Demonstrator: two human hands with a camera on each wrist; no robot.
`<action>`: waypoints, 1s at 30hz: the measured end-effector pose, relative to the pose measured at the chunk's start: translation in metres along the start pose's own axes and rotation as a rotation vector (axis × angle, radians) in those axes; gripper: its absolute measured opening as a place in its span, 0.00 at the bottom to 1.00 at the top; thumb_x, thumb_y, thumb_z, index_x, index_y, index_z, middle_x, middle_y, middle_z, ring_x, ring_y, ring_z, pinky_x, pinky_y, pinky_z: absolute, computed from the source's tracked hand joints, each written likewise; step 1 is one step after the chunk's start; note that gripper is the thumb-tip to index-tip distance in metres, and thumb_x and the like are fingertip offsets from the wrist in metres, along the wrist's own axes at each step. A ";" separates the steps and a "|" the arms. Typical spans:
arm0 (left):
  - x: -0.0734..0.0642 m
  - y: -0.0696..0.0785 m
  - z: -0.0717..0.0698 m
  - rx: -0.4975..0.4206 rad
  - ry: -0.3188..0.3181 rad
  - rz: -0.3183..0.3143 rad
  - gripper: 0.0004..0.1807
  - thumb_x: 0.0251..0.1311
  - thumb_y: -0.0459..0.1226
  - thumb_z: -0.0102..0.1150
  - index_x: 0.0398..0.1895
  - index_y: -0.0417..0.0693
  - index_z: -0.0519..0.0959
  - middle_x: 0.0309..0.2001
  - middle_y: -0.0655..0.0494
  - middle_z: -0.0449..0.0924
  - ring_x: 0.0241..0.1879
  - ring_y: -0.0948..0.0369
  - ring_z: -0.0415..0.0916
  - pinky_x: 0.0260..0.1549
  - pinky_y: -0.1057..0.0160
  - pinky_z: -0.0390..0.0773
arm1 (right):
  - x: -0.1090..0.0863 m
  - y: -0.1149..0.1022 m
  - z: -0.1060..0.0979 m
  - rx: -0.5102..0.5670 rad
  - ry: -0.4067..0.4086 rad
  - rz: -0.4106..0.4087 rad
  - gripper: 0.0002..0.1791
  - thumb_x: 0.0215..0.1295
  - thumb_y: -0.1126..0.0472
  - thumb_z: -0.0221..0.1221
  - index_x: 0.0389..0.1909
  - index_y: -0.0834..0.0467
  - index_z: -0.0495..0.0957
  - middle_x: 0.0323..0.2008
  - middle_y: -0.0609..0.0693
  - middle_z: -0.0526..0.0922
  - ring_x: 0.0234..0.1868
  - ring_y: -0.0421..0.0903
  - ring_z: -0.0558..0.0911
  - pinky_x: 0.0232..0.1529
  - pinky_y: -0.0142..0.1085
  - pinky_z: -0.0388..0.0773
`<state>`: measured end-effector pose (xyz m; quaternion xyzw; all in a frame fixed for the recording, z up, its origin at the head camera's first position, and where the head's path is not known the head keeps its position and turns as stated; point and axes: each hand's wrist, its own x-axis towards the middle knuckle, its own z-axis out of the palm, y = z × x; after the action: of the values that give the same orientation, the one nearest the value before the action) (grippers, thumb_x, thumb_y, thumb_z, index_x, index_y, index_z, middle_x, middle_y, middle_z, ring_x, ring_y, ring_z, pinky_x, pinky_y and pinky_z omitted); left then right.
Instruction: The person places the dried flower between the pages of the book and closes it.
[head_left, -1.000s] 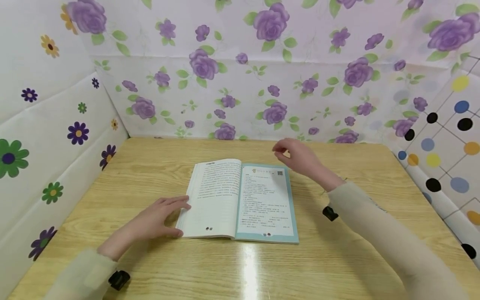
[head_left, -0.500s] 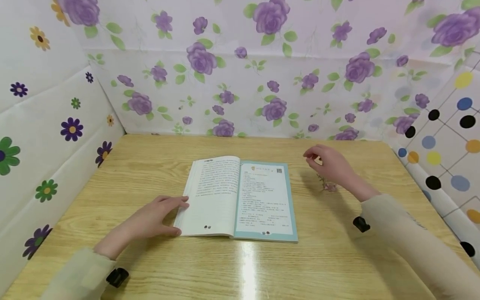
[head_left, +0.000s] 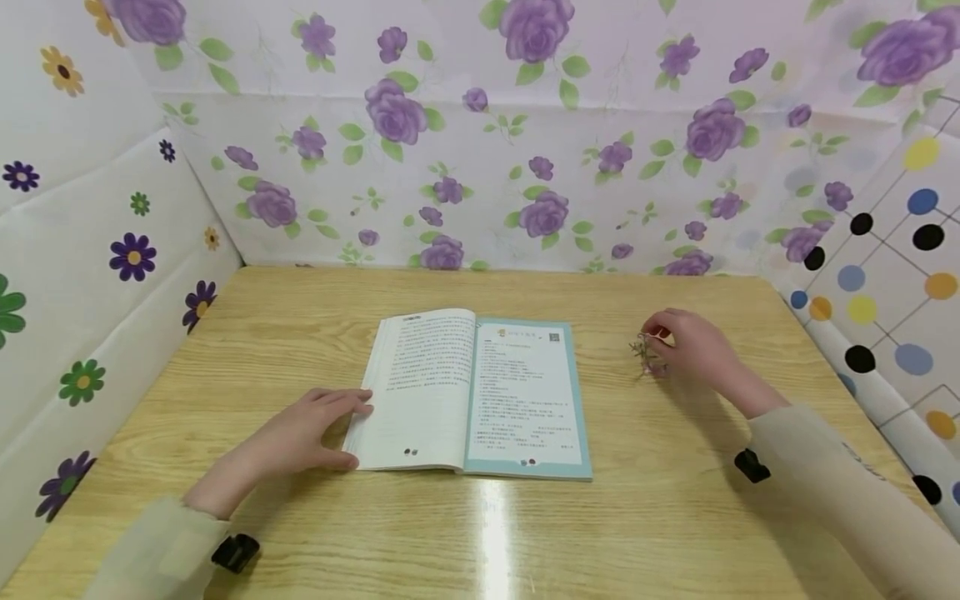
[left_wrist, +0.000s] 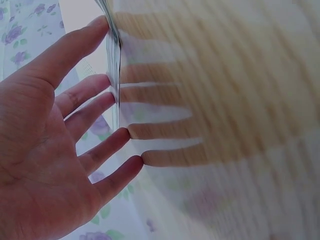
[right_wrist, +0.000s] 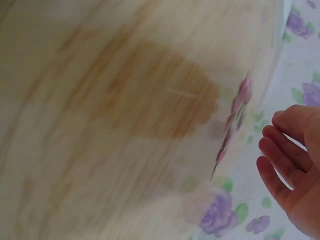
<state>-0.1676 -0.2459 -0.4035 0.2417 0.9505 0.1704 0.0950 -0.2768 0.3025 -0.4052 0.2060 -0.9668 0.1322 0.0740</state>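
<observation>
An open book [head_left: 427,421] lies on the wooden table, its left page white with print and its right page bordered in light blue. My left hand [head_left: 292,437] rests at the book's left edge, thumb and fingers spread. In the left wrist view, the thumb and fingertips meet the edges of the pages [left_wrist: 114,65]. Right of the book lies a small sprig of pink flowers [head_left: 654,369] with thin green stems. My right hand [head_left: 701,358] hovers beside it with loosely bent fingers. The right wrist view has the sprig [right_wrist: 235,117] apart from the fingertips, nothing being held.
Purple-rose cloth [head_left: 450,150] hangs behind the table [head_left: 405,542]. Daisy-patterned cloth [head_left: 90,275] stands along the left side and dotted cloth [head_left: 892,250] along the right. A black wrist device [head_left: 236,552] sits at each sleeve.
My right hand has moved from above the book's top right corner, rightward and down to the sprig, which now shows uncovered. My left hand stays at the book's edge.
</observation>
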 end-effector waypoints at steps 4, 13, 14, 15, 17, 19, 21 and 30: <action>-0.002 0.002 -0.001 -0.025 0.002 -0.006 0.34 0.50 0.47 0.74 0.61 0.48 0.76 0.72 0.49 0.67 0.69 0.39 0.63 0.65 0.37 0.67 | -0.001 0.007 0.001 -0.040 -0.063 0.011 0.11 0.65 0.65 0.62 0.47 0.62 0.83 0.43 0.59 0.85 0.43 0.56 0.84 0.43 0.51 0.83; -0.002 0.003 0.002 -0.108 -0.001 -0.022 0.33 0.50 0.45 0.74 0.61 0.47 0.75 0.73 0.46 0.66 0.70 0.36 0.60 0.67 0.34 0.63 | 0.003 0.015 0.006 -0.115 -0.128 -0.077 0.15 0.64 0.65 0.63 0.51 0.62 0.84 0.46 0.62 0.86 0.42 0.57 0.85 0.40 0.50 0.84; -0.003 0.003 0.003 -0.114 -0.003 -0.027 0.33 0.51 0.44 0.74 0.61 0.47 0.75 0.73 0.47 0.65 0.70 0.36 0.59 0.67 0.34 0.62 | 0.003 0.015 0.005 -0.112 -0.136 -0.076 0.15 0.64 0.65 0.63 0.51 0.62 0.84 0.46 0.62 0.86 0.42 0.57 0.85 0.40 0.50 0.84; -0.003 0.004 0.003 -0.116 -0.003 -0.030 0.33 0.51 0.44 0.74 0.61 0.46 0.75 0.73 0.46 0.65 0.70 0.36 0.59 0.67 0.34 0.62 | 0.003 0.014 0.005 -0.108 -0.146 -0.070 0.16 0.63 0.64 0.64 0.52 0.61 0.83 0.47 0.62 0.86 0.42 0.57 0.85 0.40 0.50 0.84; -0.002 0.005 0.003 -0.123 -0.003 -0.033 0.33 0.51 0.43 0.74 0.61 0.46 0.75 0.73 0.46 0.65 0.70 0.36 0.59 0.67 0.34 0.61 | 0.003 0.014 0.003 -0.095 -0.166 -0.054 0.16 0.64 0.63 0.64 0.52 0.61 0.83 0.48 0.62 0.85 0.43 0.57 0.85 0.41 0.51 0.84; -0.001 0.006 0.002 -0.130 -0.003 -0.038 0.32 0.51 0.43 0.74 0.60 0.46 0.75 0.73 0.46 0.65 0.70 0.36 0.59 0.67 0.34 0.62 | 0.004 0.014 0.002 -0.072 -0.187 -0.024 0.16 0.64 0.62 0.64 0.53 0.61 0.83 0.49 0.61 0.85 0.44 0.57 0.85 0.43 0.52 0.83; 0.000 0.007 0.001 -0.135 -0.003 -0.037 0.32 0.50 0.42 0.74 0.59 0.45 0.75 0.72 0.45 0.66 0.69 0.36 0.60 0.67 0.34 0.62 | 0.005 0.013 0.001 -0.044 -0.203 0.005 0.16 0.65 0.61 0.64 0.52 0.61 0.83 0.48 0.61 0.84 0.43 0.55 0.85 0.43 0.51 0.83; 0.000 0.009 0.000 -0.131 -0.006 -0.051 0.32 0.48 0.41 0.75 0.58 0.45 0.76 0.72 0.44 0.66 0.69 0.35 0.60 0.68 0.34 0.61 | 0.011 0.010 0.007 0.018 -0.179 0.029 0.15 0.65 0.56 0.64 0.49 0.58 0.83 0.41 0.54 0.84 0.39 0.48 0.83 0.41 0.47 0.82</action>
<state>-0.1637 -0.2388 -0.4001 0.2112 0.9428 0.2293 0.1179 -0.2913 0.3053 -0.4122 0.2039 -0.9711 0.1231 -0.0165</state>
